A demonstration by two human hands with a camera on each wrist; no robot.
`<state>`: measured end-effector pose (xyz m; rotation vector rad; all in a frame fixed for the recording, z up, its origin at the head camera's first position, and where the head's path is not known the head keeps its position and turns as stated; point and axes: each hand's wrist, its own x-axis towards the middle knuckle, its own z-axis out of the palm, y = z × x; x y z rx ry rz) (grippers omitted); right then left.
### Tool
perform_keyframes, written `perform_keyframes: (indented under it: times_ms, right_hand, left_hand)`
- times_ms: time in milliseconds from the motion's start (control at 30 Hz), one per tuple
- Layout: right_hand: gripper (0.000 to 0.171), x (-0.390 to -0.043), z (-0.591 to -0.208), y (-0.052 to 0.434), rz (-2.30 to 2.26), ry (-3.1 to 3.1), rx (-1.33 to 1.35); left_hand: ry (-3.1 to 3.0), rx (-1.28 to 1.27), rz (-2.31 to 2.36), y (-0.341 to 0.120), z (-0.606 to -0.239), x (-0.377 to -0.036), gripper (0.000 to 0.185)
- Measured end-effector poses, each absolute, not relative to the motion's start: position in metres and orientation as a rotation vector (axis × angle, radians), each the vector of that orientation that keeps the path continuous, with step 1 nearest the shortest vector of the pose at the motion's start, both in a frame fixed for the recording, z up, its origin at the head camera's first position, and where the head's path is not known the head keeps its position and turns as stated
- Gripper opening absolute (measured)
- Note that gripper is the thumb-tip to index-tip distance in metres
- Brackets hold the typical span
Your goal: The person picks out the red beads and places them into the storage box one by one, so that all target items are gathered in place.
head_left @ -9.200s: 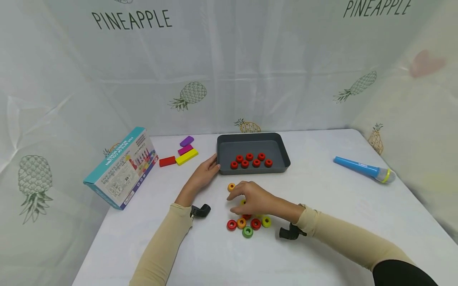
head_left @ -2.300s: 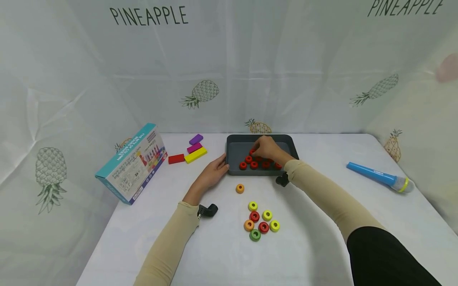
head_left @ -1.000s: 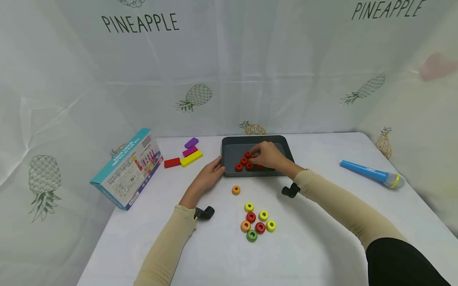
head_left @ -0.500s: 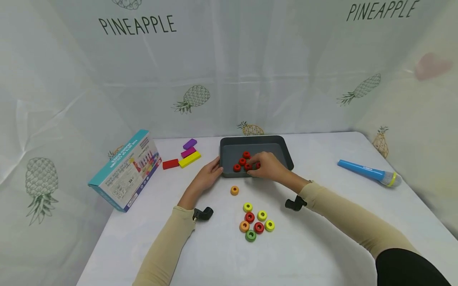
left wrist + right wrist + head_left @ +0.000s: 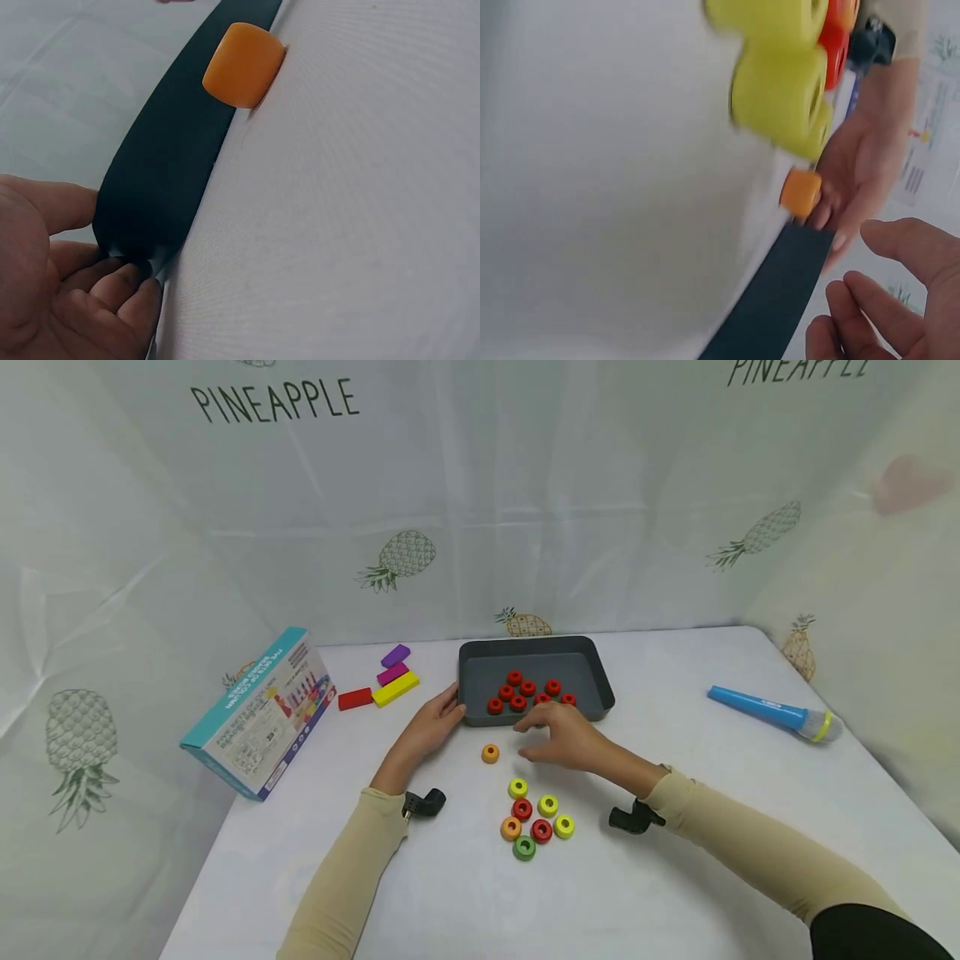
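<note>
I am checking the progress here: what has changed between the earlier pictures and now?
The right hand has come back out of the grey tray, empty, toward the rings on the table. The tray's red rings grew from seven to eight. The left hand still holds the tray's edge.

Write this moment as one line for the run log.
left hand: rests on grey tray edge | right hand: open, empty, above table near rings | tray: red rings

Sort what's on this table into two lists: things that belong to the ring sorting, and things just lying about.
In the job:
gray tray, steadied by the left hand
red rings in the tray
lone orange ring
cluster of mixed rings
right hand, holding nothing

Lying about:
blue toy microphone
toy box
colored blocks
</note>
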<state>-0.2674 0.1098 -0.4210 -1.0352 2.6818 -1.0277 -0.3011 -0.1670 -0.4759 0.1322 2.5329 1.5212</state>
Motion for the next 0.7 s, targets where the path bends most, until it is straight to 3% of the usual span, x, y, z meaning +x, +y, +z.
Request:
perform_keyframes:
  times_ms: [700]
  right_hand:
    - [0.027, -0.212, -0.432, 0.116, -0.981, 2.531, -1.023]
  left_hand:
    - [2.523, 0.095, 1.508, -0.165, -0.475, -0.302, 0.063]
